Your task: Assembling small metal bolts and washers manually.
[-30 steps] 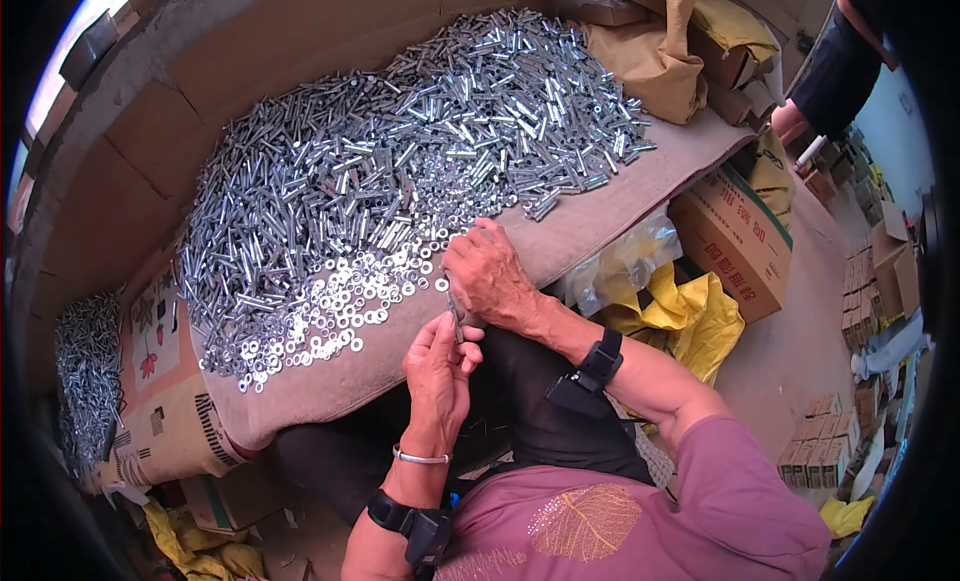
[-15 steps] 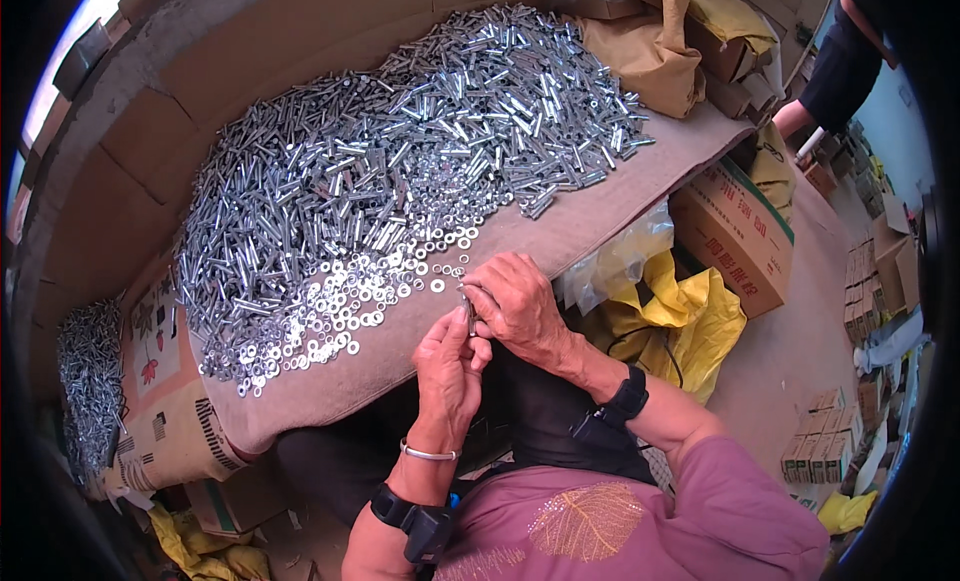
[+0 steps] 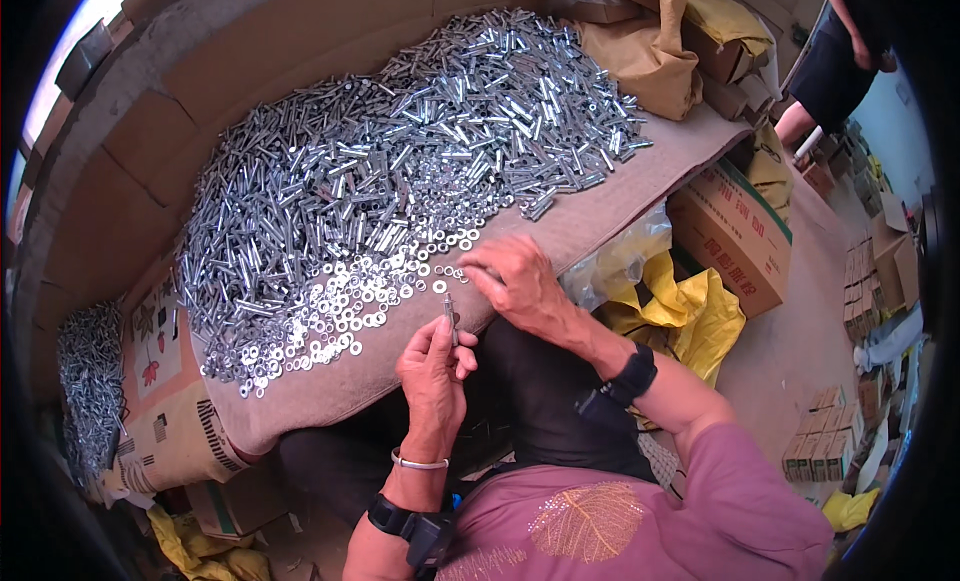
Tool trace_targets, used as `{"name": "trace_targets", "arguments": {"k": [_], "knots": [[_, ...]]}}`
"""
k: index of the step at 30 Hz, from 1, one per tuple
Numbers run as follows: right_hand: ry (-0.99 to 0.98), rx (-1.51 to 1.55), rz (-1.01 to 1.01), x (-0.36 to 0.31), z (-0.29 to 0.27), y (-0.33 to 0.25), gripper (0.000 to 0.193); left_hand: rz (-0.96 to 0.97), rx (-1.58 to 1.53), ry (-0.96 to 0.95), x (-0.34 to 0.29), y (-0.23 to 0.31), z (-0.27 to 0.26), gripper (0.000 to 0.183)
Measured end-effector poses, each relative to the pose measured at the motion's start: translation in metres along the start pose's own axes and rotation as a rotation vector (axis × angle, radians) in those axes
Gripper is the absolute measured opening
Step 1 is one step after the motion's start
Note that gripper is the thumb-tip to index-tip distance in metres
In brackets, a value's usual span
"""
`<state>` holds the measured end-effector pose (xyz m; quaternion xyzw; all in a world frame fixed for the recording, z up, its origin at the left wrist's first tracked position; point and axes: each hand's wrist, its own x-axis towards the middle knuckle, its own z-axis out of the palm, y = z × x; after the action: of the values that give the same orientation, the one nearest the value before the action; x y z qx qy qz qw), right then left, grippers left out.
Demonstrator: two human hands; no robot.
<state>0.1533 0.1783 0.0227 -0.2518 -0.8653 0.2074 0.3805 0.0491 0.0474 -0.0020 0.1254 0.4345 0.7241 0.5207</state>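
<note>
My left hand (image 3: 432, 366) is closed on a metal anchor bolt (image 3: 451, 316), held upright between thumb and fingers with its thin end up. To its upper right, my right hand (image 3: 522, 286) hovers by the near edge of the loose washers (image 3: 440, 286). Its fingers are bent, with the thumb slightly apart from them, and motion blurs it a little. I see nothing held there. Beyond both hands, a large heap of metal anchor bolts (image 3: 330, 171) covers the padded bench, with small nuts and washers along its near side.
The bench's brown cloth (image 3: 590, 206) ends just before my lap. To the right are a clear plastic bag (image 3: 625, 256), a yellow sack (image 3: 690, 321) and a cardboard box (image 3: 735, 236). Another person (image 3: 835, 71) stands at the far right. More metal parts (image 3: 90, 381) lie far left.
My right hand has come away from the bolt and shifted up and right toward the washers. My left hand has moved slightly left, still holding the bolt, now more fully in sight.
</note>
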Motion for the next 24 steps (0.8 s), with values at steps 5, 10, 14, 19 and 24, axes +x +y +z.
{"name": "trace_targets", "arguments": {"k": [5, 10, 14, 19, 24], "knots": [[-0.039, -0.484, -0.153, 0.027, 0.024, 0.027, 0.009, -0.011, -0.052, 0.026, 0.005, 0.004, -0.002, 0.022], [0.040, -0.560, -0.225, 0.036, 0.036, 0.036, 0.006, -0.016, -0.058, 0.049, 0.008, 0.008, -0.001, 0.022], [0.014, -0.123, -0.059, 0.023, 0.011, 0.007, 0.009, -0.019, -0.022, 0.018, 0.007, 0.010, 0.001, 0.022], [-0.036, 0.206, 0.113, -0.005, -0.001, -0.024, 0.012, -0.054, -0.022, -0.050, -0.002, 0.013, 0.002, 0.024], [-0.113, 0.640, 0.464, -0.022, -0.005, -0.036, 0.012, -0.284, -0.166, -0.176, -0.016, 0.024, -0.006, 0.024]]}}
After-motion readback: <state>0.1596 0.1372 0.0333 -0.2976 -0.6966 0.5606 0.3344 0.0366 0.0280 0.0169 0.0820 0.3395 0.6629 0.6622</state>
